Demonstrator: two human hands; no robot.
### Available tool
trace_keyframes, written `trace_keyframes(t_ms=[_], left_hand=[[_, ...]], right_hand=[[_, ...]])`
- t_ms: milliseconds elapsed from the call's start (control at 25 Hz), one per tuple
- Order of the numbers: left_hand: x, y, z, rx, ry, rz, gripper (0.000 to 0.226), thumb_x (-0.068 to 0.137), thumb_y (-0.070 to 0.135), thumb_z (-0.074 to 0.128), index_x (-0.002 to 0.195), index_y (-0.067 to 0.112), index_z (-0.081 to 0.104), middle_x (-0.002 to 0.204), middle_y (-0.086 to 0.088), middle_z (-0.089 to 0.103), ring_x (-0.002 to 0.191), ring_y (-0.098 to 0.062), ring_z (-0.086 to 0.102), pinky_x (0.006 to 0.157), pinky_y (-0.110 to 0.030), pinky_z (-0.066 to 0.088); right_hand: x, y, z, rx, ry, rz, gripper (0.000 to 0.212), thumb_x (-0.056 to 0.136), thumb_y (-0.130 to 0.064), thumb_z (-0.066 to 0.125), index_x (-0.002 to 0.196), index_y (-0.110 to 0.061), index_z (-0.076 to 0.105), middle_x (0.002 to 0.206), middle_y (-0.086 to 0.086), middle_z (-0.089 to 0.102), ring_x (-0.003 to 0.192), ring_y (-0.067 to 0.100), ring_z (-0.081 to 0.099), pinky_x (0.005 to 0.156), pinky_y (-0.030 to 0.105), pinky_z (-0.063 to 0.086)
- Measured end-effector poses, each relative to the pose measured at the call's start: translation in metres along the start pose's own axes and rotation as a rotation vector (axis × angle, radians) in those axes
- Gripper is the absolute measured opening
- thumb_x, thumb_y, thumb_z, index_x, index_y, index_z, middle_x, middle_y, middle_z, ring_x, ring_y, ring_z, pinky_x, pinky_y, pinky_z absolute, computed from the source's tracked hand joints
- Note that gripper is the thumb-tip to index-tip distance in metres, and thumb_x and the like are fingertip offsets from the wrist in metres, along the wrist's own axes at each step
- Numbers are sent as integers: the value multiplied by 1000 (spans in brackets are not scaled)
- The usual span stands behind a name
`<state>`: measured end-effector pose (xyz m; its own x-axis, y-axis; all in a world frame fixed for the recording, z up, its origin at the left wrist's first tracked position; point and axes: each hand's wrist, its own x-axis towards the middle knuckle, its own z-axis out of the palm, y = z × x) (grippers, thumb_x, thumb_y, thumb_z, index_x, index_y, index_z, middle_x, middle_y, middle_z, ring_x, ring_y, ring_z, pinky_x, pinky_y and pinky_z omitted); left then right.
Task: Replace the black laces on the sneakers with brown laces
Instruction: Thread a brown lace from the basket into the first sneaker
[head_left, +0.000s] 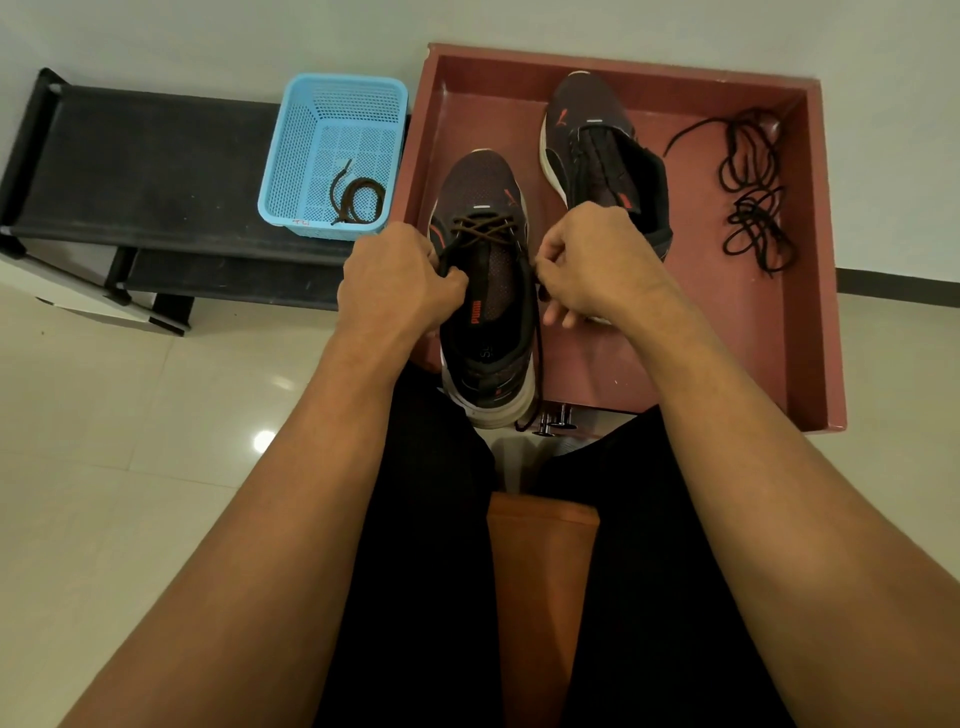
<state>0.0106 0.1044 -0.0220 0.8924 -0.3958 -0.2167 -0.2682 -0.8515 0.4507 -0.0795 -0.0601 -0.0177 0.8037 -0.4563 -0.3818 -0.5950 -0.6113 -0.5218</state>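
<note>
A dark sneaker (485, 322) stands on the near edge of the red tray (810, 260), a brown lace (485, 228) crossed through its front eyelets. My left hand (395, 280) grips the sneaker's left collar and the lace there. My right hand (597, 260) pinches the lace at the right eyelets; its loose end (537, 374) hangs down past the heel. The second sneaker (597, 150) lies further back in the tray with no lace visible. Two removed black laces (748, 187) lie tangled at the tray's right side. Another brown lace (358, 197) lies coiled in the blue basket (291, 156).
The blue basket sits on a low black rack (145, 161) to the left of the tray. A white wall runs behind. Glossy floor tiles (130, 441) spread on the left. My legs in black trousers (431, 571) fill the lower middle.
</note>
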Motion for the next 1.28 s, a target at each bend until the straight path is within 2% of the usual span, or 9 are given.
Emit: trace_keyframes(t_ms=[280,680,800,880,960,1000,1080,1200,1280], left_hand=[[0,2,-1,0,-8,-4,32,85,39,73,67,15,63,65,-8,66,67,-28,70,74,-42,64],[0,1,0,-36,9,-17,28,88,30,70,68,12,64,49,-3,66,44,-12,67,65,-36,65],[2,1,0,-15,32,-17,31,88,33,70,65,13,62,46,-1,62,39,-8,62,62,-29,61],[4,2,1,-6,58,4,37,87,37,71,63,13,57,49,-3,63,46,-14,65,64,-33,61],[4,4,4,-31,72,30,43,88,45,73,64,14,55,59,-5,65,63,-24,69,70,-37,60],[4,5,5,-41,85,30,42,88,49,74,69,16,58,66,-4,67,72,-25,70,71,-37,58],[2,8,2,-58,160,57,35,87,54,73,81,20,64,73,4,67,82,-22,67,73,-35,52],[-3,15,-8,-269,201,296,21,95,46,66,82,29,64,58,13,55,60,-6,54,62,-30,43],[-11,23,-7,-498,25,402,43,106,44,53,70,22,58,51,13,43,49,-4,39,53,-28,31]], right_hand=[[-4,-4,-3,99,6,-19,22,107,-21,54,94,-17,71,67,2,77,46,11,70,47,19,49],[0,-12,-1,-129,-140,63,20,104,-17,52,93,-11,67,50,-2,69,44,11,68,52,23,51],[-5,-10,-4,-1,-119,101,13,102,-17,52,100,-13,64,59,1,74,48,13,70,46,23,51],[-6,-6,-8,42,8,35,9,96,-21,58,103,-19,62,73,0,77,64,15,74,59,28,56],[-7,-5,-14,176,127,-46,12,92,-23,64,103,-25,59,82,-2,76,77,12,72,75,33,57],[-9,-7,-17,304,139,-80,13,92,-21,66,103,-23,60,79,-2,76,71,8,70,71,30,56],[-13,-15,-24,624,79,-133,11,96,-11,66,104,-16,61,71,3,74,47,8,54,48,24,43],[-14,-20,-30,988,4,-211,6,100,-8,67,103,-9,62,72,11,69,44,13,39,40,22,27],[-12,-20,-31,1138,43,-246,4,101,-7,65,103,-7,62,74,10,67,48,12,43,41,22,30]])
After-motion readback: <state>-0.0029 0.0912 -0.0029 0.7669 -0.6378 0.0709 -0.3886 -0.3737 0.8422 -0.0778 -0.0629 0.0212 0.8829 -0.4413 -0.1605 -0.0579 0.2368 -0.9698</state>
